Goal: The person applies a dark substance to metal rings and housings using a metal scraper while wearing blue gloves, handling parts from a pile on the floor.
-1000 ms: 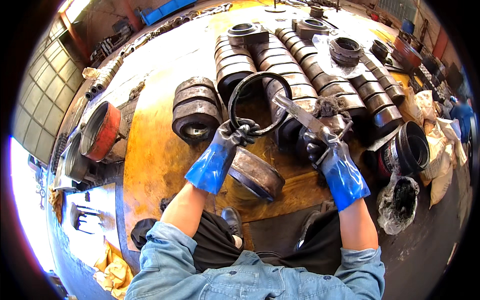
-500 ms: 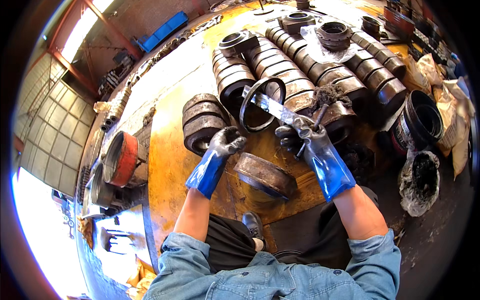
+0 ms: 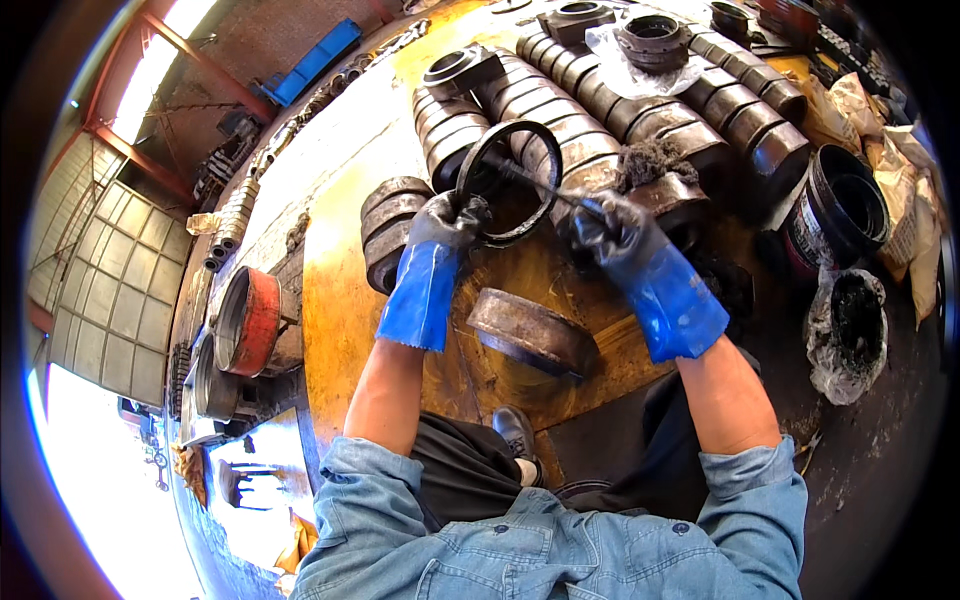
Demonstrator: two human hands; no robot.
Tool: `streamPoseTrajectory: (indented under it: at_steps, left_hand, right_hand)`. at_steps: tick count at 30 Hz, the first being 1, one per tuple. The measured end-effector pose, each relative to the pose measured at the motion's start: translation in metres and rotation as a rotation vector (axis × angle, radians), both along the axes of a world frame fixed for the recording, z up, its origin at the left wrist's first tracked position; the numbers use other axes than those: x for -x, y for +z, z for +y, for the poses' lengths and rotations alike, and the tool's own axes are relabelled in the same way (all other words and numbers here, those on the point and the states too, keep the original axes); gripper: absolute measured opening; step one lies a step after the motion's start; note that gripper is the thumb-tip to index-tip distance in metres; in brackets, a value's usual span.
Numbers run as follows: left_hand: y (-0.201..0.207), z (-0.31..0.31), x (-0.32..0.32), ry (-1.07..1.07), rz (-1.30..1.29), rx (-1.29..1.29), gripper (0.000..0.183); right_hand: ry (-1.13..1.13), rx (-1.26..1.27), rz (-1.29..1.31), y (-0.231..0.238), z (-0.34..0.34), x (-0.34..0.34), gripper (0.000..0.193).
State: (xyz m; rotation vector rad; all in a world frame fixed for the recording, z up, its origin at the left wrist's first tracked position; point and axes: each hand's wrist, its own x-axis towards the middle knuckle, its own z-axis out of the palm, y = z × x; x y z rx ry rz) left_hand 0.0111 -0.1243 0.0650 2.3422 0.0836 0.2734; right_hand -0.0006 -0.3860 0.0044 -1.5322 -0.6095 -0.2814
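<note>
My left hand (image 3: 447, 222), in a blue and black glove, is closed around the lower left side of a dark ring (image 3: 556, 172). The ring is upright, its opening facing me. From my gloved right hand (image 3: 618, 228), also closed, a thin dark flat blade (image 3: 538, 183) points left across the ring's opening. The blade shows nearly edge-on, and its handle is hidden in my fist. Whether it touches the ring I cannot tell. Below the hands, a thick worn metal ring (image 3: 530, 332) lies tilted on the yellow-brown floor plate (image 3: 340, 300).
Rows of stacked metal rings (image 3: 550, 105) lie ahead. A shorter stack (image 3: 392, 222) is beside my left hand. Dark fibrous wadding (image 3: 655, 165) sits on a row end. On the right stand a black bucket (image 3: 845, 205) and a plastic-lined container (image 3: 848, 330). A red drum (image 3: 250, 320) is left.
My left hand has moved up and taken hold of the ring. The blade in my right hand has turned from its broad shiny face to nearly edge-on. The ring has shifted slightly up and left.
</note>
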Motion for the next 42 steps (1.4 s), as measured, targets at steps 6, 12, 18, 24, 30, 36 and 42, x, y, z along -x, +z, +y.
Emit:
streamPoseTrajectory:
  at_steps: [6,12,18,24,30,36,42]
  left_hand:
    - [-0.05,0.024,0.016,-0.07,0.017,0.514,0.013]
    - [-0.072,0.053,0.008,-0.073,0.001,0.854,0.009]
    - [-0.087,0.098,0.01,-0.053,0.015,0.72,0.009]
    - [-0.076,0.09,0.019,0.002,0.029,0.419,0.01]
    - [-0.079,0.092,0.022,-0.004,-0.012,0.344,0.009]
    - [-0.079,0.093,0.021,0.006,-0.025,0.369,0.009]
    - [-0.081,0.089,0.013,0.008,-0.113,0.758,0.01]
  right_hand:
    - [-0.39,0.385,-0.214,-0.015,-0.02,-0.023,0.028]
    - [0.351,-0.308,0.508,-0.052,-0.005,-0.025,0.039]
    - [-0.176,0.546,-0.483,0.017,-0.005,0.012,0.057]
    - [-0.23,0.646,-0.526,0.013,0.001,0.008,0.049]
    - [-0.188,0.588,-0.471,0.009,0.001,0.002,0.045]
    - [-0.046,0.287,-0.116,-0.02,-0.002,-0.014,0.043]
    - [0.069,0.002,0.653,-0.024,0.006,-0.02,0.015]
